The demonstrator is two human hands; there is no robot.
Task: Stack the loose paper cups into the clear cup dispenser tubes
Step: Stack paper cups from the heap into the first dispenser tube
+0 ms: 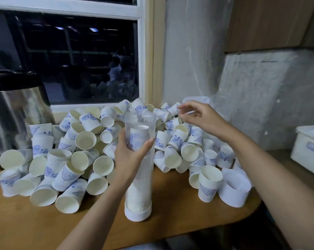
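Clear dispenser tube (pixel 140 188) standing upright near the front of the wooden surface (pixel 170 224), partly filled with nested cups.

The left hand (pixel 132 157) is gripping the tube around its upper half, fingers (pixel 122 136) and thumb curling round the clear wall above the white base cap. The right hand (pixel 197 118) is hovering over the far right of the loose cup pile (pixel 84 141), its fingers loosely spread and holding nothing. The pile is spreading behind and on both sides of the tube. A short nested stack (pixel 209 184) is sitting to the right, a steel urn (pixel 17 109) at far left, and a white box (pixel 309 150) at far right.
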